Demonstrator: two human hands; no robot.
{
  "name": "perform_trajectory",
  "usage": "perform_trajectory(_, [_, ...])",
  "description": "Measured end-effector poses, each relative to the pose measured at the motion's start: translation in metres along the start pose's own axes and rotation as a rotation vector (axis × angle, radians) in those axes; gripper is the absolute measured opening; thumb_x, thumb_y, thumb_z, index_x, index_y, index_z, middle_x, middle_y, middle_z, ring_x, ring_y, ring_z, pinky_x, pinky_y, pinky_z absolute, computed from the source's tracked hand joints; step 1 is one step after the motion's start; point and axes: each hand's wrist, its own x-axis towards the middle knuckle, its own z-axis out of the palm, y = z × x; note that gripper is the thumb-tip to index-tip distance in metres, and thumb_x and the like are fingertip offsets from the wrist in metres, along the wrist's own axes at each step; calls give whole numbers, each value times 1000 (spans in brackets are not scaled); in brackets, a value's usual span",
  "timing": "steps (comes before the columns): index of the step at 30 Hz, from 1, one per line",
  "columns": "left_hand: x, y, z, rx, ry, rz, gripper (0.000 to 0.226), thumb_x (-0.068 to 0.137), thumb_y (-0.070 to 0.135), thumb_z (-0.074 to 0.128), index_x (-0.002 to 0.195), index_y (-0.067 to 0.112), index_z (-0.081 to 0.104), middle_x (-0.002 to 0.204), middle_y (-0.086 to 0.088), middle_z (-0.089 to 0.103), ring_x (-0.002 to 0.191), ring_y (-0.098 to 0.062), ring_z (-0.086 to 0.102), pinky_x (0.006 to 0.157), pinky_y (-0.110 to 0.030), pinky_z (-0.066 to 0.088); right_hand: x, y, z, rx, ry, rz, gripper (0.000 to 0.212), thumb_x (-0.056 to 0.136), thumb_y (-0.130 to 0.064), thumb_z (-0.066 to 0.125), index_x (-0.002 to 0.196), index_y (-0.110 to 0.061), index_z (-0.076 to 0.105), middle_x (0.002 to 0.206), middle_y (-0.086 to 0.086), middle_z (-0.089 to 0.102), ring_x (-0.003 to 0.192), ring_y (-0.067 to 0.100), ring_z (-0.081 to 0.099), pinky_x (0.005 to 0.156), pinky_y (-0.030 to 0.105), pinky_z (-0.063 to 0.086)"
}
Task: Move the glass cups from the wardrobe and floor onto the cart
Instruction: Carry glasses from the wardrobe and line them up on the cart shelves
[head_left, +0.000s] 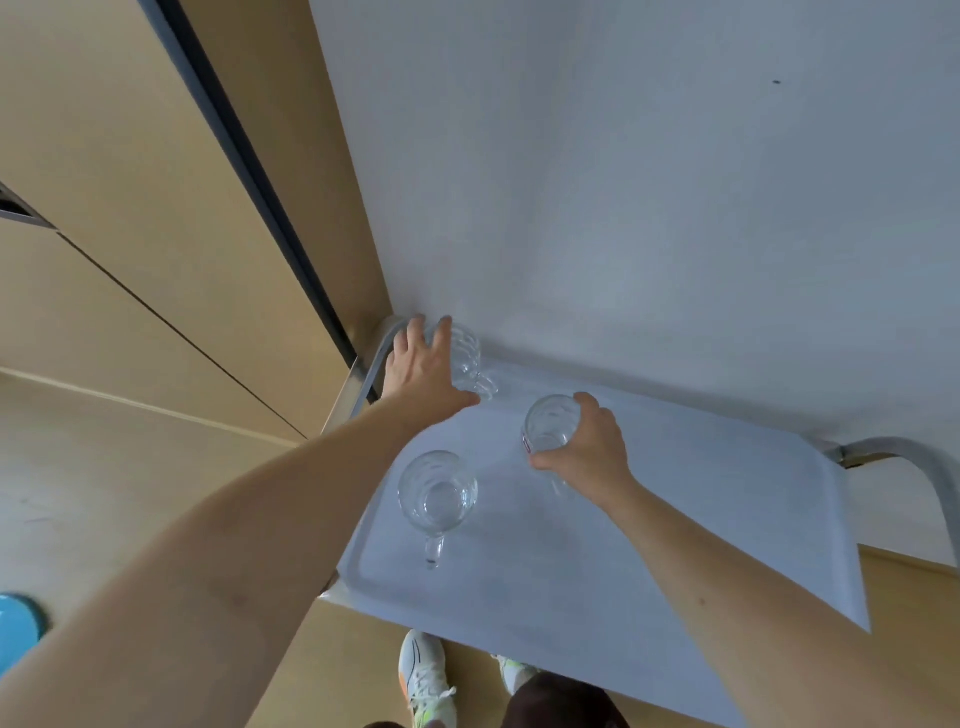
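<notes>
Three glass cups on view, two hands, one cart, two shoes.

Far left, at the frame's lower edge: part of a blue round object on the tan floor. Above it, beige wardrobe panels with a dark vertical strip between them.

Next, the left hand, reached far forward on a straight bare arm, fingers spread and curled around the far-left glass cup at the back left corner of the cart's white top, close to the metal rail. Cup clear, ribbed on the side, with a handle pointing right; base seemingly down on the top, though hard to tell for sure.

Nearer and slightly right: the near glass cup, free of both hands, upright on the cart top, mouth open upward, clear with a ribbed wall, handle pointing toward the viewer.

Right of that: the middle glass cup, upright, clear, a small red mark on its side, gripped from the right by the right hand, thumb on the near side and fingers wrapped over the far rim. Whether its base touches the top: cannot tell.

Below the cart's near edge: two white shoes.

Far right: the cart's curved metal handle against the white wall.
</notes>
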Motion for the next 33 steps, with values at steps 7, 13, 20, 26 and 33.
perform_trajectory(7, [26,1,-1,0,-167,-37,114,70,26,90,157,26,17,162,-11,18,143,-38,26,104,-46,43,34,-15,-8,6,-30,-20,106,59,-30,91,149,-21,36,137,6,46,121,26,52,86,29,41])
perform_trajectory(13, [30,-7,0,-142,-115,2,102,67,4,85,153,27,35,152,-1,41,135,-28,40,96,-34,45,47,-25,-8,-2,-41,-64,101,57,-27,92,144,-20,41,130,6,47,103,22,50,81,29,40])
perform_trajectory(20, [35,-7,-2,-120,-149,53,104,68,-3,78,155,28,31,154,2,40,136,-27,39,88,-26,38,60,-45,1,-2,-59,-110,99,56,-24,92,142,-16,43,129,8,49,113,27,54,82,28,41])
perform_trajectory(26, [36,-9,-2,-115,-141,44,103,68,-1,80,155,27,32,153,0,42,134,-29,43,87,-27,40,67,-61,12,-14,-70,-143,103,57,-22,92,145,-17,39,128,7,46,115,27,54,82,27,38])
perform_trajectory(33, [32,-12,-2,-122,-154,67,111,67,8,89,158,23,27,161,-2,32,143,-31,36,107,-36,40,72,-68,12,-62,-82,-130,111,59,-24,94,152,-17,32,139,12,43,126,30,51,87,27,37])
